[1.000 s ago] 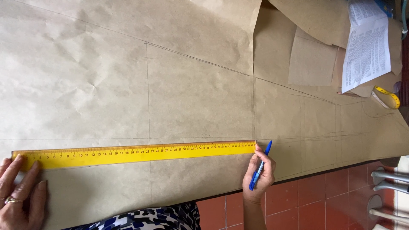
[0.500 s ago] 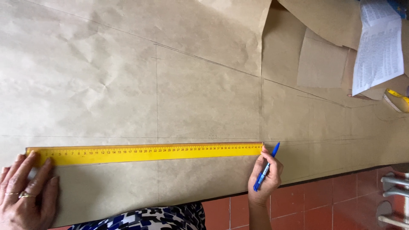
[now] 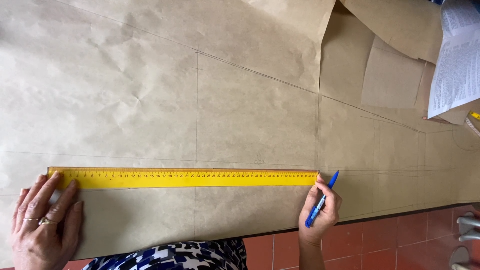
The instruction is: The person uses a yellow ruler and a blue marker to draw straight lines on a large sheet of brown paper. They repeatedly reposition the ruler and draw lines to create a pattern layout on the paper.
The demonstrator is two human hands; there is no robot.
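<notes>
Lower left, left hand (image 3: 42, 227) lies flat, fingers spread on a yellow ruler (image 3: 182, 178) across brown pattern paper (image 3: 250, 100); right hand (image 3: 322, 210) grips a blue pen (image 3: 321, 200) at the ruler's right end; light pressure could let the ruler slip

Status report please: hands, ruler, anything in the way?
Left hand flat, fingertips pinning yellow ruler on brown paper. Right hand grips blue pen at ruler's other end. Nothing obstructing.

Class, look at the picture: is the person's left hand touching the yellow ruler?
Touching. The head view shows the left hand lying flat on the brown paper, its fingertips pressed onto the left end of the yellow ruler.
</notes>
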